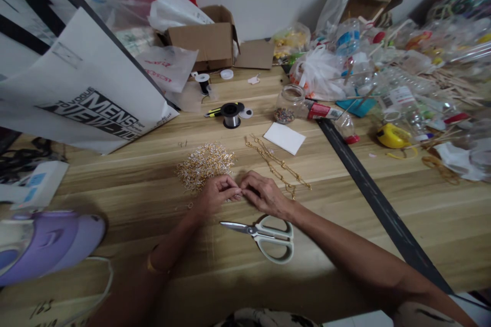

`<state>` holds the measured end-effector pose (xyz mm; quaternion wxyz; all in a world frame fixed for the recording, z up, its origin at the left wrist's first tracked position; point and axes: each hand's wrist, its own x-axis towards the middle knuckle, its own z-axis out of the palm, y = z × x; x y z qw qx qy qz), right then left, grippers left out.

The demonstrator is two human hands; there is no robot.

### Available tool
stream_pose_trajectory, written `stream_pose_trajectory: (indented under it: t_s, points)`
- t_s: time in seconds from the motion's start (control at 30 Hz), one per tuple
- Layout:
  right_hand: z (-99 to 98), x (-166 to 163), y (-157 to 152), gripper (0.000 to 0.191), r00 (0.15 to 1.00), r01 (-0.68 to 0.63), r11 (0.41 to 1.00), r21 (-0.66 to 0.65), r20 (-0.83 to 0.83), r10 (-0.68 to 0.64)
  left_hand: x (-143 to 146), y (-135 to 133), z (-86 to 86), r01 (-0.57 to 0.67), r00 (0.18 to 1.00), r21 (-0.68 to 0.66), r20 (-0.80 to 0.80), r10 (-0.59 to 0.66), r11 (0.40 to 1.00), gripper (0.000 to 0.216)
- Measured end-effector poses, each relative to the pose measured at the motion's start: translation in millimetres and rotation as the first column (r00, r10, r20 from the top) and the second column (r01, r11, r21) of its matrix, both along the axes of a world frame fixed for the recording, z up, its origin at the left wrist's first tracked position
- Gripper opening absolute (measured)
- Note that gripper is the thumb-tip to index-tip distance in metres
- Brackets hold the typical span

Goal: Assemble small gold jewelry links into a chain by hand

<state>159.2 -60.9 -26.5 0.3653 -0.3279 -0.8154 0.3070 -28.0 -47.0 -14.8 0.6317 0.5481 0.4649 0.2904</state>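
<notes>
My left hand (215,195) and my right hand (264,194) meet fingertip to fingertip on the wooden table (153,199). Both are pinched on a tiny piece between them, too small to name. Just beyond my left hand lies a heap of small gold and white findings (205,161). Gold chains (278,163) stretch away from my right hand toward the back. Pale-handled scissors (264,235) lie closed just in front of my hands.
A wire spool (231,114), a glass jar of beads (288,104), a white card (284,137) and a yellow tape measure (392,136) sit further back. Cardboard boxes (209,41), plastic bags and bottles crowd the far edge. A white paper bag (84,87) lies left, a purple object (49,242) near left.
</notes>
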Motion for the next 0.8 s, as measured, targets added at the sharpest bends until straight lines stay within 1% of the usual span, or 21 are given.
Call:
stream_pose_trajectory:
  t_s: [0.17,0.3,0.43,0.8]
  points:
    - [1.4,0.6,0.3,0.011,1.000,-0.003,1.000,-0.021,-0.019,0.002,-1.3,-0.9,-0.1,-0.008,1.000,0.018,0.001,0.008,1.000,0.028]
    - [-0.1,0.5,0.6,0.012,1.000,0.000,1.000,-0.029,-0.031,-0.001,-1.4,-1.7,3.0,-0.007,1.000,0.025,-0.030,0.008,1.000,0.026]
    - [-1.8,0.5,0.8,0.011,0.999,0.003,1.000,-0.022,-0.041,-0.004,-1.5,-1.5,5.6,-0.010,0.999,0.024,-0.042,0.011,1.000,0.026]
    - [1.9,0.5,-1.2,0.011,0.999,-0.040,0.999,0.012,-0.013,0.040,-2.3,0.3,2.7,-0.062,0.998,0.063,-0.009,0.062,0.996,0.022]
